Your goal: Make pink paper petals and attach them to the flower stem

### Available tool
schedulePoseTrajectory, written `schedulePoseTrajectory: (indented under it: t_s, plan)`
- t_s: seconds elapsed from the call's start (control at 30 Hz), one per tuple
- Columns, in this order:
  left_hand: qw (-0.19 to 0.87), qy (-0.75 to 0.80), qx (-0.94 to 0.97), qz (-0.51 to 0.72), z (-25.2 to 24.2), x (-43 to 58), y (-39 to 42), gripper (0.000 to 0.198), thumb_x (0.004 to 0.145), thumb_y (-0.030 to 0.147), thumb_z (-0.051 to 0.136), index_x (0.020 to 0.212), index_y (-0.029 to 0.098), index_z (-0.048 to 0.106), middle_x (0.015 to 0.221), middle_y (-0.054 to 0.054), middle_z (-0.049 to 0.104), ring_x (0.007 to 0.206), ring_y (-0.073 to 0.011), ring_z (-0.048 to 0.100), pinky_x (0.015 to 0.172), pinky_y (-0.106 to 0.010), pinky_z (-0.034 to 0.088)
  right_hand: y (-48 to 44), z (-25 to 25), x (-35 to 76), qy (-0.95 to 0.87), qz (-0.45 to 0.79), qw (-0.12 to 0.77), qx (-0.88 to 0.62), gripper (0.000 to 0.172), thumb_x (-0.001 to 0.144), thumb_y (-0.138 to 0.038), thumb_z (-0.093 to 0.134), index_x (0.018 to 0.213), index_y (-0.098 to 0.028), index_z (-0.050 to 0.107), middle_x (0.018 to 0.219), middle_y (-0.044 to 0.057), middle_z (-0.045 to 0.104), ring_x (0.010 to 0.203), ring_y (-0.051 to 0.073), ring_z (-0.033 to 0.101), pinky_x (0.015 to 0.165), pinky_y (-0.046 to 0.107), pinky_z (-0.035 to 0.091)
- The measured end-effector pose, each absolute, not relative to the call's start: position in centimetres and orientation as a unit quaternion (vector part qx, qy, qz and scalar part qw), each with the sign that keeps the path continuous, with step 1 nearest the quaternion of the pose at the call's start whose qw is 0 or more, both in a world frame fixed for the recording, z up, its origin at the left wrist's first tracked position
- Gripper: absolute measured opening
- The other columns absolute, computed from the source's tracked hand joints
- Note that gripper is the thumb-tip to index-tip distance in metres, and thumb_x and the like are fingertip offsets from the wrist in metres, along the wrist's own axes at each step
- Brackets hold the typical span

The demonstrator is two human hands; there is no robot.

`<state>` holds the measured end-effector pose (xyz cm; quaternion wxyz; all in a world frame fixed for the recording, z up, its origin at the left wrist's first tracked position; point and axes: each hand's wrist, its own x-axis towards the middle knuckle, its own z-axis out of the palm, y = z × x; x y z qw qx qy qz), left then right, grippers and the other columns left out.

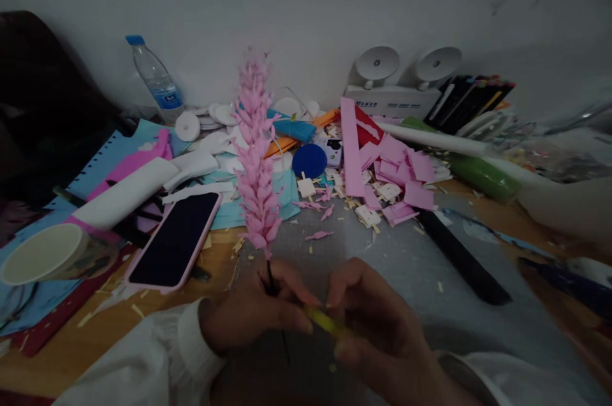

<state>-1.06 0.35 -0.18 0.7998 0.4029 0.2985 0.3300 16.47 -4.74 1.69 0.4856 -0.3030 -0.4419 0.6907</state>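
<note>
My left hand (pixel 253 310) is closed round a thin dark stem that carries a tall pink paper flower spike (pixel 257 157), held upright above the table. My right hand (pixel 377 323) is closed beside it, pinching a small yellow strip (pixel 325 321) that reaches to the left fingertips. Both hands hover over a grey mat (pixel 382 272) strewn with paper scraps. White sleeves cover both wrists.
A phone in a pink case (pixel 176 239) lies left of the hands, beside a paper cup (pixel 43 254) and a white roll (pixel 127 192). Pink paper pieces (pixel 396 170), a blue disc (pixel 309 160), a water bottle (pixel 155 78), markers (pixel 471 100) and a black bar (pixel 461 259) crowd the back.
</note>
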Motion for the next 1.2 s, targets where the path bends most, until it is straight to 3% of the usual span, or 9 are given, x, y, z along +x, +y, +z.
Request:
schedulePoseTrajectory:
  t_s: [0.23, 0.33, 0.43, 0.67, 0.9, 1.03, 1.2]
  plan:
    - [0.84, 0.25, 0.303, 0.375, -1.0, -1.3, 0.4, 0.019, 0.054, 0.023, 0.088, 0.066, 0.023, 0.073, 0.047, 0.007, 0.049, 0.038, -0.0026, 0.037, 0.038, -0.013, 0.028, -4.2, 1.5, 16.7, -0.388, 0.756, 0.484, -0.209, 0.031, 0.079, -0.042, 0.07, 0.099, -0.023, 0.056, 0.083, 0.0, 0.059, 0.068, 0.013, 0.052, 0.06, 0.023, 0.037]
    - [0.837, 0.251, 0.308, 0.377, -0.9, -1.3, 0.5, 0.02, 0.052, 0.023, 0.088, 0.064, 0.021, 0.072, 0.047, 0.007, 0.049, 0.038, -0.0028, 0.037, 0.037, -0.013, 0.028, -4.2, 1.9, 16.6, -0.37, 0.768, 0.491, -0.181, 0.028, 0.078, -0.038, 0.072, 0.096, -0.023, 0.057, 0.088, -0.001, 0.058, 0.067, 0.011, 0.055, 0.061, 0.024, 0.039]
    - [0.828, 0.261, 0.321, 0.378, -0.8, -1.4, 0.5, 0.022, 0.052, 0.025, 0.088, 0.062, 0.019, 0.07, 0.047, 0.007, 0.048, 0.037, -0.0021, 0.037, 0.037, -0.013, 0.03, -4.2, 2.3, 16.4, -0.352, 0.786, 0.475, -0.182, 0.022, 0.081, -0.034, 0.069, 0.096, -0.023, 0.056, 0.082, -0.001, 0.059, 0.071, 0.012, 0.057, 0.066, 0.024, 0.041]
    - [0.831, 0.28, 0.318, 0.361, -0.8, -1.4, 0.2, 0.024, 0.049, 0.022, 0.09, 0.062, 0.016, 0.07, 0.042, 0.009, 0.042, 0.035, -0.0015, 0.034, 0.037, -0.013, 0.03, -4.5, 2.3, 16.4, -0.338, 0.786, 0.483, -0.186, 0.019, 0.081, -0.029, 0.069, 0.088, -0.023, 0.053, 0.079, -0.002, 0.053, 0.067, 0.01, 0.048, 0.06, 0.021, 0.036]
    - [0.814, 0.292, 0.364, 0.347, -1.3, -1.5, 0.3, 0.021, 0.049, 0.02, 0.089, 0.063, 0.017, 0.073, 0.046, 0.005, 0.052, 0.039, -0.0033, 0.041, 0.038, -0.014, 0.03, -4.3, 1.4, 16.6, -0.396, 0.753, 0.483, -0.208, 0.025, 0.08, -0.034, 0.068, 0.082, -0.023, 0.046, 0.075, -0.003, 0.045, 0.061, 0.01, 0.036, 0.054, 0.021, 0.029]
    - [0.805, 0.302, 0.383, 0.337, -0.9, -1.5, 0.4, 0.021, 0.048, 0.011, 0.088, 0.063, 0.018, 0.075, 0.047, 0.006, 0.05, 0.041, -0.0027, 0.037, 0.04, -0.015, 0.027, -4.3, 1.1, 16.7, -0.444, 0.723, 0.47, -0.242, 0.026, 0.08, -0.037, 0.066, 0.08, -0.023, 0.043, 0.073, -0.003, 0.044, 0.06, 0.011, 0.036, 0.053, 0.021, 0.03]
    - [0.806, 0.308, 0.393, 0.317, -0.3, -1.4, 0.4, 0.02, 0.047, 0.017, 0.089, 0.061, 0.019, 0.076, 0.046, 0.006, 0.045, 0.043, -0.0039, 0.035, 0.041, -0.017, 0.024, -4.2, 1.4, 16.6, -0.465, 0.704, 0.474, -0.251, 0.028, 0.081, -0.037, 0.065, 0.076, -0.023, 0.041, 0.071, -0.002, 0.044, 0.06, 0.011, 0.038, 0.051, 0.021, 0.03]
